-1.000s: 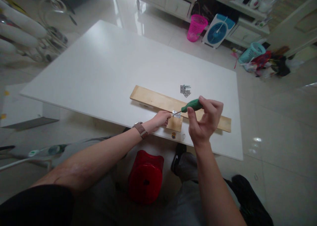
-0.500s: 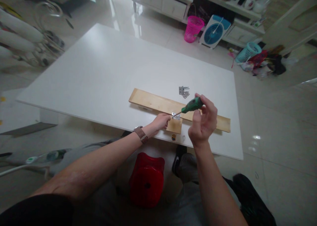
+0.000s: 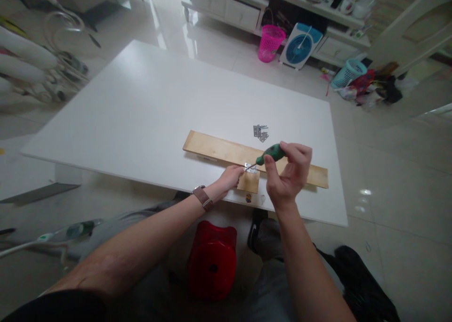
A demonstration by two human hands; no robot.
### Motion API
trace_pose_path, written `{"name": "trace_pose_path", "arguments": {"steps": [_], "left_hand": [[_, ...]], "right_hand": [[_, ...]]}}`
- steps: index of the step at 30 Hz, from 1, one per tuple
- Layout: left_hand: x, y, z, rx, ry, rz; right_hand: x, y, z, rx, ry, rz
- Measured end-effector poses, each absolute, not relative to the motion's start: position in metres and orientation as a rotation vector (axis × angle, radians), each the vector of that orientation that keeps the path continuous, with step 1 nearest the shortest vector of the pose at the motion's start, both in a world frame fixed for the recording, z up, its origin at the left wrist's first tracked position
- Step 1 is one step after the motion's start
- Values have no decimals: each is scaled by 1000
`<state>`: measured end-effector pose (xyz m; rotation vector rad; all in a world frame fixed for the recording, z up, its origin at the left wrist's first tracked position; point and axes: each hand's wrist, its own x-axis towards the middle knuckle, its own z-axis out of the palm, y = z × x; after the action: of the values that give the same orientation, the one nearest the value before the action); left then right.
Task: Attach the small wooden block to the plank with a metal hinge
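Observation:
My right hand (image 3: 290, 171) grips the green handle of a screwdriver (image 3: 271, 153). Its shaft slants down leftward to a silver metal hinge (image 3: 251, 168). That hinge lies across the seam between a long wooden board (image 3: 219, 145) and a small wooden block (image 3: 248, 183). My left hand (image 3: 230, 177) is closed at the block's left edge, with its fingertips close to the screwdriver's tip. Those fingertips partly hide the tip, so a screw there cannot be made out.
Several loose hinges and screws (image 3: 260, 132) lie beyond the board on the white table (image 3: 148, 96). A small sticker (image 3: 248, 198) is near the table's front edge. A red stool (image 3: 212, 261) stands below me. Across the floor are a pink basket (image 3: 271, 43) and a fan (image 3: 300, 46).
My right hand has turned around the screwdriver handle, and its fingers sit differently. The view has shifted slightly. My left hand, the hinge and the wood keep their places relative to each other.

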<state>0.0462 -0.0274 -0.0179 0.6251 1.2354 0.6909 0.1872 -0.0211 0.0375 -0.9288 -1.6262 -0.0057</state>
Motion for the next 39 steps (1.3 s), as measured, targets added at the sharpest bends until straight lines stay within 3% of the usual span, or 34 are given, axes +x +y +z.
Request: {"name": "trace_pose_path", "arguments": {"steps": [39], "left_hand": [[48, -38, -28, 638, 1297, 743]], "right_hand": [[180, -22, 46, -1015, -1680, 25]]}}
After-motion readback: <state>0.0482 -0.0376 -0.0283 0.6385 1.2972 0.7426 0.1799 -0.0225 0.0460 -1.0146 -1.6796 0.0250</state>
